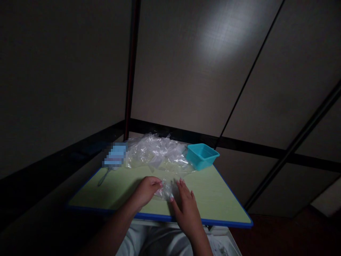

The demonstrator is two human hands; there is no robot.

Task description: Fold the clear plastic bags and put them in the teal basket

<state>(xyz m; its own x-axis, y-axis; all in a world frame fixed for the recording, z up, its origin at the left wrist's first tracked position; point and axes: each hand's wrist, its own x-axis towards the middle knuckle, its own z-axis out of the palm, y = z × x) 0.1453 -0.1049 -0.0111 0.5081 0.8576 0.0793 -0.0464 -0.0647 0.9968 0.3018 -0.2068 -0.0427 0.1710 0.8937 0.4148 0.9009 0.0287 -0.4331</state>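
Note:
Near the front of the pale green table [218, 193], a small clear plastic bag [165, 191] lies between both hands. My left hand [149, 190] is closed on the bag's left side, its thumb and fingers pinched together. At the bag's right side is my right hand [185, 204], its fingers apart and the thumb touching or very close to the plastic. What is inside the small bag is too blurred to make out. Behind the hands lies a large heap of clear plastic bags [157, 153].
A turquoise basket [202, 156] stands at the table's back right corner. At the back left is a blurred-out blue item [117, 154] with a strap [103, 177]. Dark-edged wall panels [181, 71] rise behind the table.

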